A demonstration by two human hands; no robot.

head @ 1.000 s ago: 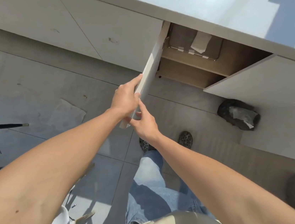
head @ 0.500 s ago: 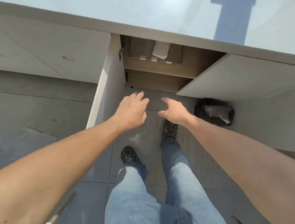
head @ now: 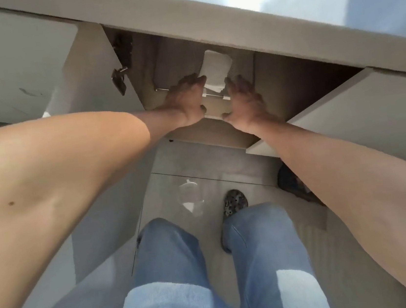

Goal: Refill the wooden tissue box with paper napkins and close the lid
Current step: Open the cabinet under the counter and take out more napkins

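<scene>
Both hands moved forward since half a second ago, from over the floor into the open cabinet under the pale grey countertop (head: 244,18). Left hand (head: 185,99) and right hand (head: 246,102) flank the white paper napkin pack (head: 216,70), fingers spread, palms facing it; whether either actually grips it, cannot tell. Pack sits on the shelf in a shallow tray with a wire rim (head: 163,89), partly hidden by the counter edge. Wooden tissue box not visible. Left cabinet door (head: 89,73) open, hinge showing. No readable writing.
</scene>
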